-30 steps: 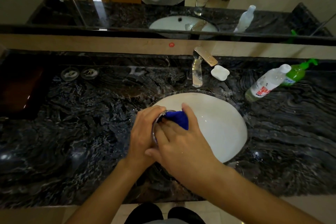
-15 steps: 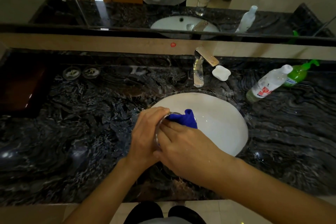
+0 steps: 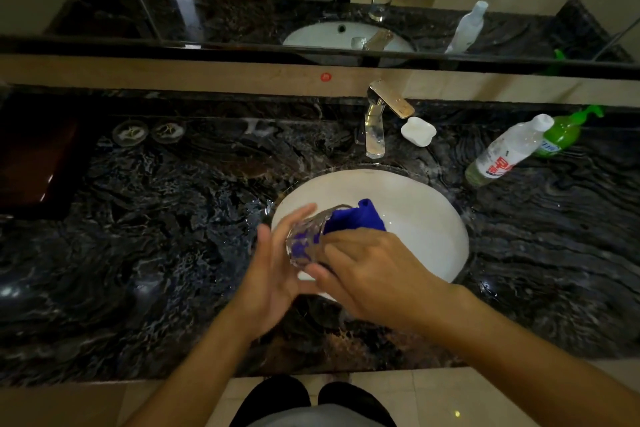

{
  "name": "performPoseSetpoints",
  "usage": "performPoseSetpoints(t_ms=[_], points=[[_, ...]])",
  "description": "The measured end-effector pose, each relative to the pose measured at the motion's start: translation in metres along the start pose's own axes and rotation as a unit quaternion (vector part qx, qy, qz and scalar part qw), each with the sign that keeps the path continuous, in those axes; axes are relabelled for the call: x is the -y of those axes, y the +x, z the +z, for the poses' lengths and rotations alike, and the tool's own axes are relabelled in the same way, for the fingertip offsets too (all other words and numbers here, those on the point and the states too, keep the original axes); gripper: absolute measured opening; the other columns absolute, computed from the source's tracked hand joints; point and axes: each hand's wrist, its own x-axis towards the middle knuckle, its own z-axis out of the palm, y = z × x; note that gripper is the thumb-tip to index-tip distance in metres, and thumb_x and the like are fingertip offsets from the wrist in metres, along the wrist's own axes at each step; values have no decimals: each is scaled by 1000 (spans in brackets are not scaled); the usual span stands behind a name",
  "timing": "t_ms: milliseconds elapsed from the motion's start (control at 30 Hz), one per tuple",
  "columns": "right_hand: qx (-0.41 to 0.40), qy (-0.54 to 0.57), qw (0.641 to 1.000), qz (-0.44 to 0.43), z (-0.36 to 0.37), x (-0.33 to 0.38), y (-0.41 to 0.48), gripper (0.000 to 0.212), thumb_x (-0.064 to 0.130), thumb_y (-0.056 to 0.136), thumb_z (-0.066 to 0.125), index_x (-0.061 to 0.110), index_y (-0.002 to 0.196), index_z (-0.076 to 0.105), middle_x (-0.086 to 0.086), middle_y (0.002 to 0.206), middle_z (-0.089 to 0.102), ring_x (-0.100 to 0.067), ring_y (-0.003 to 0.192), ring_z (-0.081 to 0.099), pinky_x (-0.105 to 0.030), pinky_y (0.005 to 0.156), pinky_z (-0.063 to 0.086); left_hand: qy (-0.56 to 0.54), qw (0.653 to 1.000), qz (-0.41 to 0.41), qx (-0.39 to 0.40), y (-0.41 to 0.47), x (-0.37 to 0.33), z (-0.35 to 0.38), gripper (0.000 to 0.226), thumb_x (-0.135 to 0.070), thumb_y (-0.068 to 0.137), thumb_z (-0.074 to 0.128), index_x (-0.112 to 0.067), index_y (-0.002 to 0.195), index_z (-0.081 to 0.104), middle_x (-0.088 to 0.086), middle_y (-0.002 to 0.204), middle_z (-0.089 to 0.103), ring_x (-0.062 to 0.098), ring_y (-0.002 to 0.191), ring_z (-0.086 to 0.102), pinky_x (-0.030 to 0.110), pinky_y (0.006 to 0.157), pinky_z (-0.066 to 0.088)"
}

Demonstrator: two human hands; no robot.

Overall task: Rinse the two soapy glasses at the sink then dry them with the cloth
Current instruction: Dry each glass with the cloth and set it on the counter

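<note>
Drying underway | cloth [image 3: 356,218] pushed into glass [image 3: 306,239] above sink [image 3: 415,218] | left hand [image 3: 273,270] flat, cradling glass | right hand [image 3: 374,270] pinching cloth | rinse likely done; second glass unseen

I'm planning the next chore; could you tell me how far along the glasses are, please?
The clear drinking glass looks rinsed: no stream at the chrome tap. In hand: the left hand supports it over the white basin while the right hand presses the blue cloth inside. Left: finishing it, plus a second glass, perhaps the one in the mirror.
</note>
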Motion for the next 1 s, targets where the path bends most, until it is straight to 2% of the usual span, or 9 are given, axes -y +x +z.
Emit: performPoseSetpoints(t_ms=[100,233,400,467,567,633,733,867,1000], points=[[38,-4,999,-15,15,7,-3,41,35,107,44,7,98,73,-6,100,77,-22,94,71,-40,83,57,-106,983,-104,-108,7,6,14,74,-72,89,47,-8,110,77,13,96,78,22,83,76,30,65,61],[119,64,987,90,10,10,12,67,64,93,24,18,113,69,3,110,74,-16,101,69,-36,82,57,-53,977,-16,-207,13,12,25,53,-53,98,48,-17,75,80,6,72,72,17,64,71,26,58,58],[68,206,955,201,9,14,16,63,71,93,34,25,102,76,7,92,76,-9,83,68,-34,76,55,-25,960,99,-260,14,20,29,61,-64,85,66,-6,104,63,16,89,64,29,80,62,37,71,53],[57,367,892,257,6,15,13,39,56,98,53,28,110,78,13,96,77,-3,86,70,-27,83,58,50,953,153,-256,13,22,25,49,-57,93,62,-8,98,62,18,85,61,31,75,59,43,67,50],[51,602,742,292,-5,16,7,28,26,98,67,20,125,73,6,112,77,-11,104,73,-32,98,57,141,943,186,-239,11,21,20,39,-46,98,54,-9,96,63,23,87,58,33,76,57,51,68,48],[94,507,817,259,-10,14,5,37,36,90,78,21,123,70,3,101,76,-9,89,72,-27,84,59,77,956,121,-257,12,16,24,47,-52,96,60,-6,99,64,20,91,61,34,81,59,51,76,50],[151,153,962,166,-17,9,6,52,61,78,79,27,112,60,12,91,66,-4,79,61,-20,71,50,-5,966,31,-255,15,11,29,58,-62,87,61,-7,106,68,18,94,68,32,83,68,44,77,56],[133,74,983,103,-21,8,8,68,51,86,74,20,142,52,4,144,58,-15,131,54,-29,100,48,-29,963,50,-262,16,8,31,59,-65,81,58,-12,102,73,12,88,73,28,77,70,39,68,56],[91,106,983,120,-19,14,13,44,38,93,71,19,132,63,4,134,67,-15,122,61,-21,92,44,-8,954,135,-268,15,9,40,63,-70,76,63,-13,103,64,13,90,69,27,81,67,41,75,55]])
